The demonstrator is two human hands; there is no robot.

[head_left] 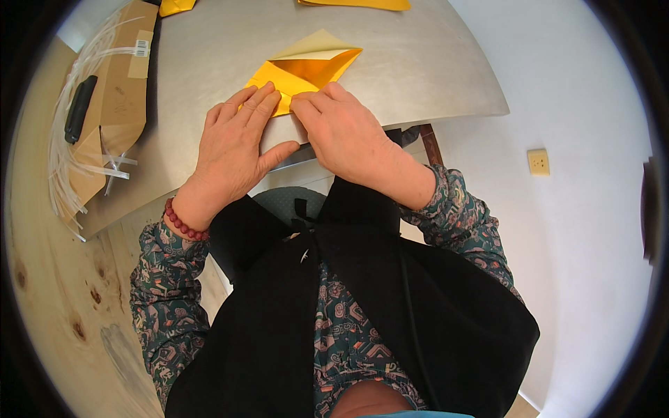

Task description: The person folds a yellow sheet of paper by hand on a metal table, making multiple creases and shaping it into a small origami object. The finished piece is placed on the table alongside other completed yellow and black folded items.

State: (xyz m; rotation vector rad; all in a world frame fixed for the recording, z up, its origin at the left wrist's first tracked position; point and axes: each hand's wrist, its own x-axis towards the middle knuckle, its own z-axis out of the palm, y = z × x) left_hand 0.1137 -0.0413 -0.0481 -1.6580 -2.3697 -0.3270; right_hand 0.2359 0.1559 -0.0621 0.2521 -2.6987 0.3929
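Note:
A sheet of shiny gold paper (301,83), partly folded, lies near the front edge of the metal table. Its far flap stands up a little, showing a pale cream back and an orange-gold inside. My left hand (233,145), with a dark red bead bracelet at the wrist, rests flat on the paper's near left part, fingers stretched forward and thumb out to the side. Bent over the near right edge, the fingers of my right hand (345,132) pinch the paper close to the left fingertips. The fold under these fingers is partly hidden.
On the left of the grey metal table (446,76) sits a brown cardboard box (122,97) with white plastic strips (66,125) and a black handle-like piece (81,109). More gold paper (359,3) lies at the far edge. A white wall with a socket (538,161) is on the right.

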